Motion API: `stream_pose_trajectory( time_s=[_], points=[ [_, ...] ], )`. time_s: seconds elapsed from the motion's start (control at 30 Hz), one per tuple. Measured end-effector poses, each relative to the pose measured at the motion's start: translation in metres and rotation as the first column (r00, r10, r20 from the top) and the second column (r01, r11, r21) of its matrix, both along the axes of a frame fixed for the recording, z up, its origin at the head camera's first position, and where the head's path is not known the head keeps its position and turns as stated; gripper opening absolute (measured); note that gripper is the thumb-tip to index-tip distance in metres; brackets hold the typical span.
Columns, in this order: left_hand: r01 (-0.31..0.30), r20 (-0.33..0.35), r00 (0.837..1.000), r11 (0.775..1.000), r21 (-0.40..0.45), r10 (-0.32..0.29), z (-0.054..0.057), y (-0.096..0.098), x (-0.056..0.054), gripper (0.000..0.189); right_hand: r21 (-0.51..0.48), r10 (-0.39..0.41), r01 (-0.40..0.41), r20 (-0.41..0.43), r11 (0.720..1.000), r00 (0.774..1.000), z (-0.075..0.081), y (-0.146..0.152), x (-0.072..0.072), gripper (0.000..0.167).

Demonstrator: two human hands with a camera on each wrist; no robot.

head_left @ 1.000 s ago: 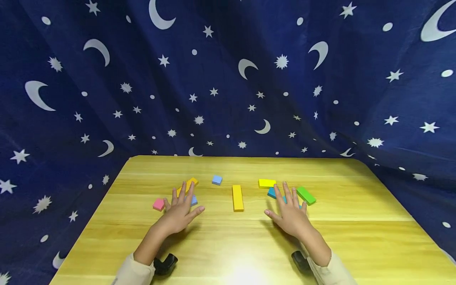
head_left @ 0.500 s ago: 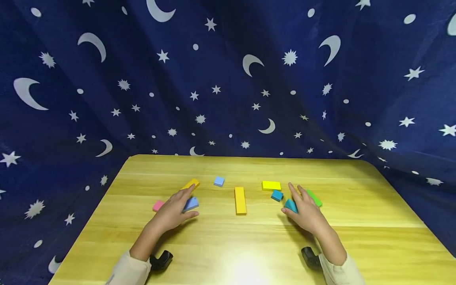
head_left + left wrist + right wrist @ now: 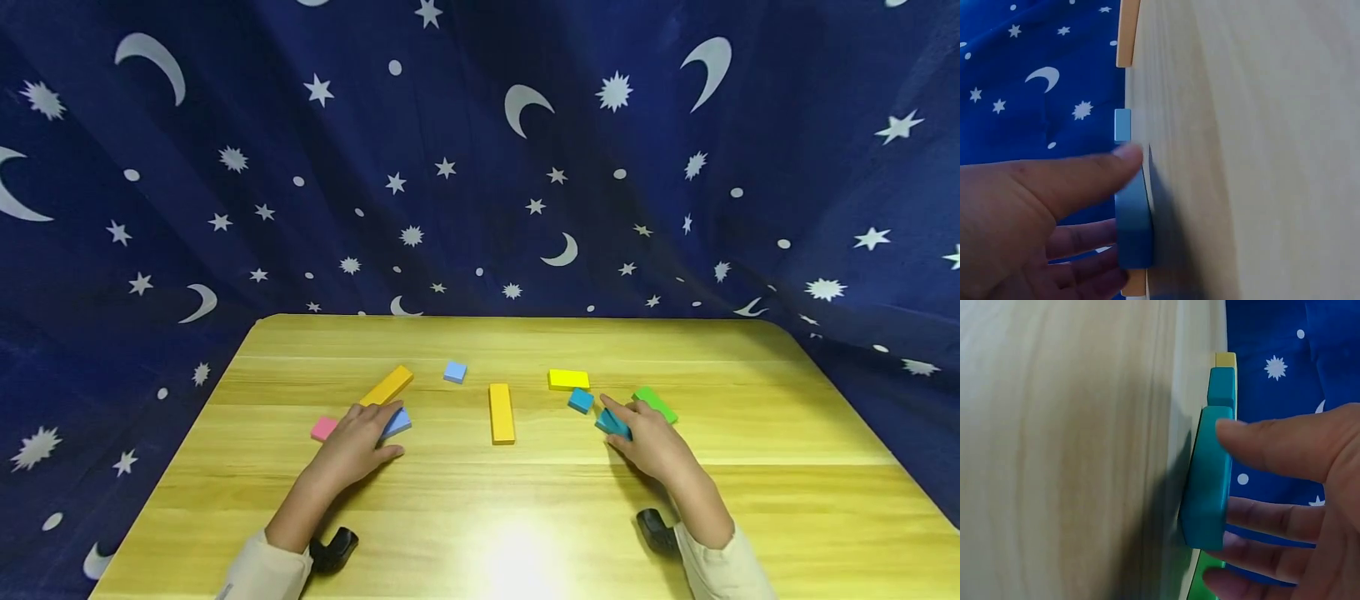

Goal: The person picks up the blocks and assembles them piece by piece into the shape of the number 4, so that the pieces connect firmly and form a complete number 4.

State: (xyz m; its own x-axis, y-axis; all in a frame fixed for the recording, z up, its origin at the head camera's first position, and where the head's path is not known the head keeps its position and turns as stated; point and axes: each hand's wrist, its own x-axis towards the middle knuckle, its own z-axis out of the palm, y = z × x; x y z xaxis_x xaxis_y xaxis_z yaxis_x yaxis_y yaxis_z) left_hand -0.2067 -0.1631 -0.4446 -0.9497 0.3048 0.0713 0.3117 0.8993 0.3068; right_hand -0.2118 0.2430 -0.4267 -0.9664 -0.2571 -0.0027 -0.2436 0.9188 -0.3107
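Head view gives me the whole wooden table (image 3: 420,517) from my remote seat, with coloured blocks lying flat and scattered, so I judge the work to be barely begun: none is stacked, and I see none lifted clear of the surface. The left hand (image 3: 356,446) is over a blue block (image 3: 397,422), its thumb spread away from its fingers with the block between them; I read that as a loose straddle, not a pinch. A pink block (image 3: 324,428) and an orange block (image 3: 387,386) lie just beside that hand. The right hand (image 3: 652,442) has thumb and forefinger on either side of a teal block (image 3: 612,422); my right wrist view shows the thumb tip overlapping its edge, but I cannot tell whether it is pinched. Near it are a small blue block (image 3: 581,400), a yellow block (image 3: 568,380) and a green block (image 3: 656,404). Between the hands, well apart from both, I have a long amber block (image 3: 502,414) and a pale blue block (image 3: 455,372), neither touched. As far as I can judge, each hand is set at one block and everything else remains to be handled.
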Motion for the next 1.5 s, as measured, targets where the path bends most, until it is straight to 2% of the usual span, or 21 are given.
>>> stream_pose_trajectory(
  time_s=[0.17, 0.37, 0.53, 0.73, 0.9, 1.07, 1.3, 1.5],
  points=[
    [0.004, 0.052, 0.999, 1.000, -0.007, -0.004, 0.003, 0.002, 0.005, 0.057, -0.034, 0.012, -0.010, 0.051, 0.999, 0.999, 0.002, -0.001, 0.001, 0.055],
    [0.022, 0.104, 0.994, 0.998, 0.062, -0.028, 0.005, 0.011, 0.010, 0.054, -0.054, 0.042, -0.036, 0.117, 0.998, 0.992, 0.008, -0.006, 0.003, 0.051],
    [0.023, 0.117, 0.993, 0.995, 0.097, -0.035, 0.006, 0.018, 0.021, 0.060, -0.062, 0.056, -0.048, 0.141, 0.997, 0.988, 0.009, -0.010, 0.008, 0.053],
    [0.087, 0.119, 0.988, 0.990, 0.108, -0.100, 0.004, 0.026, 0.037, 0.067, -0.058, 0.063, -0.054, 0.154, 0.997, 0.986, 0.008, -0.013, 0.018, 0.055],
    [0.164, 0.161, 0.970, 0.981, 0.106, -0.180, 0.006, 0.032, 0.049, 0.073, -0.068, 0.087, -0.076, 0.182, 0.995, 0.979, 0.012, -0.020, 0.025, 0.057],
    [0.254, 0.166, 0.952, 0.967, 0.033, -0.256, 0.011, 0.038, 0.059, 0.069, -0.077, 0.130, -0.116, 0.220, 0.990, 0.967, 0.015, -0.029, 0.032, 0.063],
    [0.374, 0.161, 0.917, 0.927, -0.029, -0.365, 0.016, 0.053, 0.075, 0.064, -0.050, 0.149, -0.140, 0.282, 0.989, 0.948, 0.019, -0.041, 0.041, 0.070],
    [0.430, 0.150, 0.896, 0.901, -0.058, -0.418, 0.016, 0.065, 0.084, 0.065, -0.031, 0.169, -0.167, 0.276, 0.985, 0.946, 0.022, -0.051, 0.046, 0.067]
  ],
)
